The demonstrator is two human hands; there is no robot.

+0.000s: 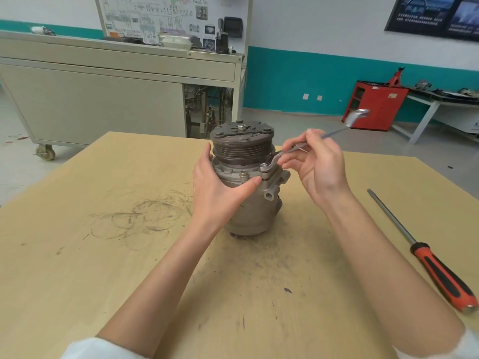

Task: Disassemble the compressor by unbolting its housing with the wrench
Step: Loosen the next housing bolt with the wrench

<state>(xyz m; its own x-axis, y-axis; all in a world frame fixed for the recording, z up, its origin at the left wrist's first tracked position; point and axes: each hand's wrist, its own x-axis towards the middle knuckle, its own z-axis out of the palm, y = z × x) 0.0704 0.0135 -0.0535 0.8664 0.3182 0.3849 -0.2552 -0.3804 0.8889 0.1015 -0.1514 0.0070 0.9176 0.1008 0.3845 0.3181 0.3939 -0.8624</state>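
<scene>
A grey metal compressor (252, 211) stands upright on the wooden table (103, 255), its dark ribbed pulley (242, 146) on top. My left hand (217, 187) grips the housing from the left, thumb across the front just below the flange. A silver ring wrench (334, 132) slants up to the right, and its ring end sits on a flange bolt (264, 167) at the front right. My right hand (316, 164) pinches the wrench shaft near the compressor. A second bolt head (243, 173) stands on the flange a little to the left.
A long screwdriver (425, 252) with a red and black handle lies on the table to the right. Behind the table stand a beige wheeled cabinet (103, 94), a red tool cart (375, 107) and a white bench (440, 102). Dark scuff marks cover the tabletop's left middle.
</scene>
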